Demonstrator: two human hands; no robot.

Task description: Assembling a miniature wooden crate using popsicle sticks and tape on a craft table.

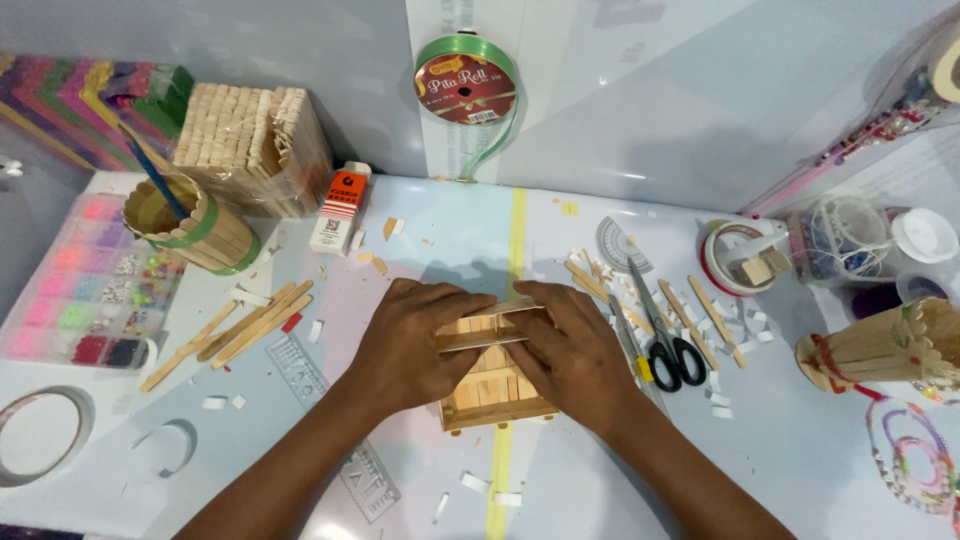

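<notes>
Two hands, left hand (pixel 415 345) and right hand (pixel 570 350), press one stick house (pixel 492 385).

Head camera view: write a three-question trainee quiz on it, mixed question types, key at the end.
1. True or false: both hands touch the stick house.
2. The scissors lie nearer which hand: A left, B right?
3. What colour is the ribbon roll against the wall?
Key: 1 true; 2 B; 3 green.
</notes>
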